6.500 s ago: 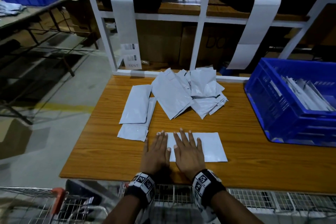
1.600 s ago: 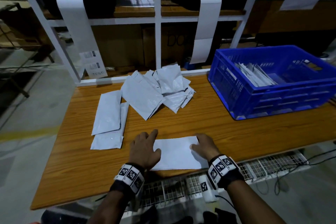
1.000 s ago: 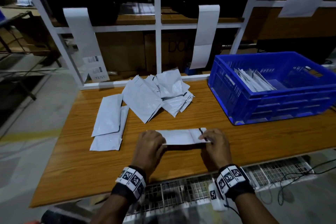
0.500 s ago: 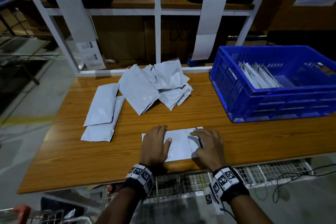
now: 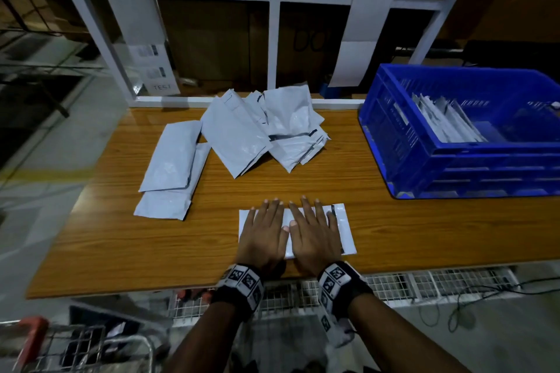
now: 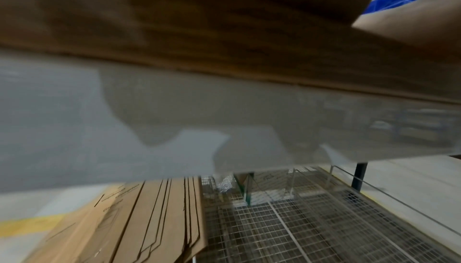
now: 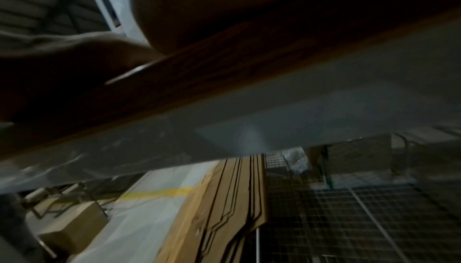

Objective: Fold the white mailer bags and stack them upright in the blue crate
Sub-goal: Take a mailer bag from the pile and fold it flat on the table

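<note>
Head view looked steeply down on the worktop [image 5: 127, 239]; both wrist views sat low at its near edge (very close), sharing the wire shelf [image 6: 312, 228] beneath.

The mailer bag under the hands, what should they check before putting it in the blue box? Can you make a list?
1. Both hands flat on the folded mailer bag: ok, left hand and right hand press it with straight fingers.
2. Fold crisp and even: cannot tell, the hands cover most of it.
3. Bag fully on the wooden table: ok, near the front edge.
4. Room in the blue crate: ok, space shows beside the folded bags standing in it.
5. Path to the crate clear: ok, bare tabletop between.
6. More to fold: ok, loose pile of mailer bags waits behind.
</note>
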Tool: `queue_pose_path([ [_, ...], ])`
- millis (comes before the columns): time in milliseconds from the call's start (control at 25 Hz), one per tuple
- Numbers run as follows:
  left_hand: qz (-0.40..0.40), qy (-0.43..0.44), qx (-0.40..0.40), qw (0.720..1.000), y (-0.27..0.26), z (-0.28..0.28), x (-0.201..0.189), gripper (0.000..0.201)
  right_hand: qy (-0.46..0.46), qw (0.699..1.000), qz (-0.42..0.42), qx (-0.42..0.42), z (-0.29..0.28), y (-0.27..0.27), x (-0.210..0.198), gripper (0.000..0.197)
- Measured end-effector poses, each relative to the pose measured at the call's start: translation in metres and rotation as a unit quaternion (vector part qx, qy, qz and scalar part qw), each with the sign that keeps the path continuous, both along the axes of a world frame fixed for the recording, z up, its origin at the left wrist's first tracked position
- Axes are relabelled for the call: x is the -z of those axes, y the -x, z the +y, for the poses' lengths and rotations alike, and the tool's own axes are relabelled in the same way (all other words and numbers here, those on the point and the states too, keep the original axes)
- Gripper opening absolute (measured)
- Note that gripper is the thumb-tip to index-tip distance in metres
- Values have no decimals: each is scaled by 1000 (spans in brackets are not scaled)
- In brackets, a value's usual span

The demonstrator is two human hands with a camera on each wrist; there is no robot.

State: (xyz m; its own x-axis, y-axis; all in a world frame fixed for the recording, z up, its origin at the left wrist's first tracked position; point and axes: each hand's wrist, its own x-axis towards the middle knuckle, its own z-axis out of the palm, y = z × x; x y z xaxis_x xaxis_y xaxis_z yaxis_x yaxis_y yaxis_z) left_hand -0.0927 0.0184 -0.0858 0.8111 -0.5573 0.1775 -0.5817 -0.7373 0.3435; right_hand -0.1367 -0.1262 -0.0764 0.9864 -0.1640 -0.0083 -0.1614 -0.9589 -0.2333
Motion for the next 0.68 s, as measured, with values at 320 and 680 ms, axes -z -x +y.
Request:
queue_pose_path([
  [320,7,10,6,1000,-3,-1,4,55,18,1000,-20,4,-7,2,2,58],
  [680,58,-70,-17,996,-18,19,-3,79,53,997,41,31,-27,9,0,70],
])
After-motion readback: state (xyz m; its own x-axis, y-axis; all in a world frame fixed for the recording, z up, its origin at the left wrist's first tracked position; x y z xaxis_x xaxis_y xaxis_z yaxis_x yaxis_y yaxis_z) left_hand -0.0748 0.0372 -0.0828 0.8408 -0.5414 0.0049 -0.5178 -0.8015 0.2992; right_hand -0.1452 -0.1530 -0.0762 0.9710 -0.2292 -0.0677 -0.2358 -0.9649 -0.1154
